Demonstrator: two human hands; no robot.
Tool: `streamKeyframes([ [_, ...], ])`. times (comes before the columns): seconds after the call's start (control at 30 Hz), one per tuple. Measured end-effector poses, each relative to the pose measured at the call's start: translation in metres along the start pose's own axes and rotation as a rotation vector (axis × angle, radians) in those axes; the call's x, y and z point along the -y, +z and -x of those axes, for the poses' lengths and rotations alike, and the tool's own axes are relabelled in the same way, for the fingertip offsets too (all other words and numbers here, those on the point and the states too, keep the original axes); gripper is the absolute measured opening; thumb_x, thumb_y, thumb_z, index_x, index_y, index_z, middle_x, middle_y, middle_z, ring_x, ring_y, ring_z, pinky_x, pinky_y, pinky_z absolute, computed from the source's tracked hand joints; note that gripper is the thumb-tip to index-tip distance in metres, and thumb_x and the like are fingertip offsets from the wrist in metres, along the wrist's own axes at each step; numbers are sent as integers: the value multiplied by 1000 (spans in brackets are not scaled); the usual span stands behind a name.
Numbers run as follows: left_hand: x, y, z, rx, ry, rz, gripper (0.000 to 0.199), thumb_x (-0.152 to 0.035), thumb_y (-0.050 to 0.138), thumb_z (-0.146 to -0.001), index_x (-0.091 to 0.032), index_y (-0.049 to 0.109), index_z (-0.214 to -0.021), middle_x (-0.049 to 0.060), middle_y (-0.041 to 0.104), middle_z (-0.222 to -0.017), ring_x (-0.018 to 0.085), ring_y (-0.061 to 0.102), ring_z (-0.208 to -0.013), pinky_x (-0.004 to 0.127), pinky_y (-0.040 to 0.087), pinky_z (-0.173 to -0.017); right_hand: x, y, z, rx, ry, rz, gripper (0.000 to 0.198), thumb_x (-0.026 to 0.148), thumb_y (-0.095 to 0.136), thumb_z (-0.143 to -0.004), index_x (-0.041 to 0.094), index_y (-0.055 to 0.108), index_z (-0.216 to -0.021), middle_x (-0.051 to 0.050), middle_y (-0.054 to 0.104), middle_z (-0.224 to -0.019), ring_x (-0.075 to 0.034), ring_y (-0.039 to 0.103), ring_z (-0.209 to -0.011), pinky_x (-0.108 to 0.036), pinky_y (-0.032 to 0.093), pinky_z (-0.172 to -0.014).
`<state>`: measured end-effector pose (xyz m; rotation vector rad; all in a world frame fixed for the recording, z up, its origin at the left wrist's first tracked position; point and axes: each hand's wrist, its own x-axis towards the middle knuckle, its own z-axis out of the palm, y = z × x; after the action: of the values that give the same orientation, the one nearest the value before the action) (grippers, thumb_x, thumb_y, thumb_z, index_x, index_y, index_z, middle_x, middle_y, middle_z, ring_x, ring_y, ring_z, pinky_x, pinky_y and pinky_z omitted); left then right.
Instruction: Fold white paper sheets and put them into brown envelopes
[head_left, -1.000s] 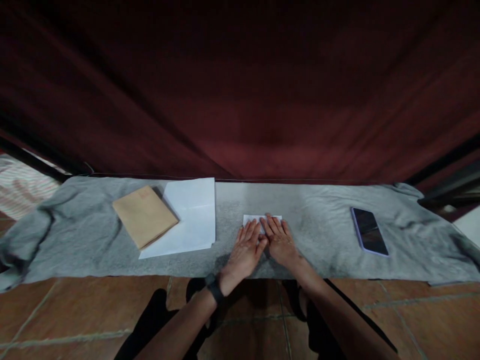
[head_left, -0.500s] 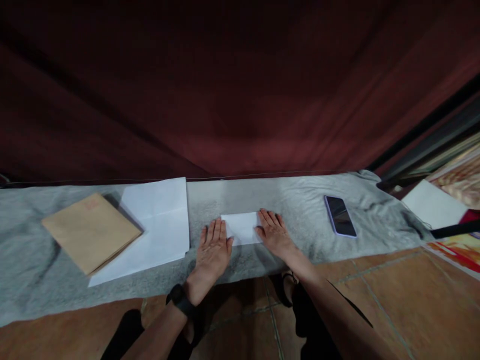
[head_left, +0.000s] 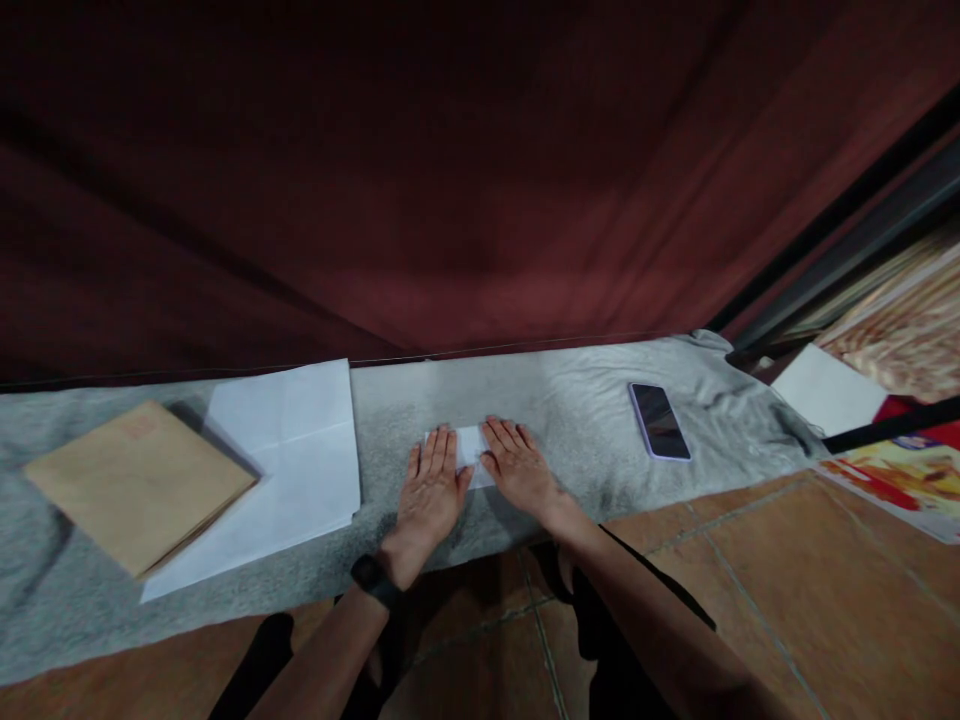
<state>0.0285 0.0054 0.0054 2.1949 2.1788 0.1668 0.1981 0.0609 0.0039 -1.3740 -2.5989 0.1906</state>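
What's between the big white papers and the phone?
In the head view, between the big white papers and the phone, the left hand and right hand lie flat on a small white paper, on the gray cloth.

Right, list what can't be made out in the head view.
Head view:
Small white paper: partly under left hand and right hand.
White sheets: partly under the brown paper stack.
Red mark on that stack: too faint and small to read.
Colourful print: cut off by the right edge.

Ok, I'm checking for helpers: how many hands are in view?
2: the left hand on the left part of the small white paper, the right hand on its right; no others show.
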Motion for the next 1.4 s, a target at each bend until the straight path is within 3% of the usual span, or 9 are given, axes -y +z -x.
streamKeyframes([
  [0.23,17,-3,10,-6,-71,-38,65,-43,30,-102,-7,32,-156,17,31,-162,28,25,-153,48,21,-124,-12,-13,-1,23,92,-22,53,32,43,-103,13,40,-152,-12,45,-156,-28,42,-141,-44,33,-117],
  [0.37,16,-11,16,-39,-90,-39,61,-42,31,-103,-8,38,-153,17,37,-159,28,30,-151,48,22,-124,-11,-15,-4,-34,290,-41,49,37,51,-100,8,51,-140,-20,64,-130,-31,59,-119,-42,46,-100],
  [0.47,26,-28,14,-74,-64,0,61,-47,35,-102,-13,42,-151,14,41,-158,28,31,-150,48,23,-124,-11,-16,-6,26,340,-100,41,39,55,-98,11,57,-127,-16,70,-112,-28,68,-102,-36,50,-88],
  [0.57,69,-53,14,-190,-213,25,60,-49,38,-100,-18,42,-151,12,40,-159,29,31,-150,50,26,-122,-11,-16,-9,63,369,-131,41,39,58,-96,10,55,-124,-15,72,-105,-29,70,-99,-34,51,-84],
  [0.73,202,-94,45,-256,-633,-17,69,-46,45,-96,-6,37,-152,23,34,-160,35,28,-150,49,29,-119,-13,-13,-8,104,404,-211,38,42,58,-94,13,54,-118,-12,74,-98,-29,73,-95,-33,51,-81],
  [0.83,266,-114,67,59,-469,-45,81,-47,59,-86,-13,34,-155,17,23,-166,36,15,-154,49,22,-121,-14,-9,-7,96,378,-226,38,43,58,-92,15,54,-117,-12,74,-101,-29,73,-97,-34,51,-82],
  [0.97,299,-124,70,411,-197,-35,99,-43,73,-68,-22,34,-156,13,22,-166,35,14,-154,48,19,-122,-14,-7,-8,78,387,-206,39,42,60,-89,15,54,-116,-14,72,-106,-30,71,-100,-36,51,-84],
  [1.17,308,-128,51,474,-50,32,102,-33,82,-56,-19,45,-150,13,37,-161,30,31,-150,37,26,-119,-15,-8,-7,62,366,-215,36,40,60,-88,17,54,-115,-12,72,-106,-28,70,-100,-35,51,-84],
  [1.4,317,-140,59,416,-80,109,92,-17,76,-58,-19,49,-146,10,40,-159,25,38,-145,34,28,-118,-19,-4,-4,37,311,-207,37,41,58,-90,16,54,-117,-13,70,-114,-27,70,-103,-35,51,-85],
])
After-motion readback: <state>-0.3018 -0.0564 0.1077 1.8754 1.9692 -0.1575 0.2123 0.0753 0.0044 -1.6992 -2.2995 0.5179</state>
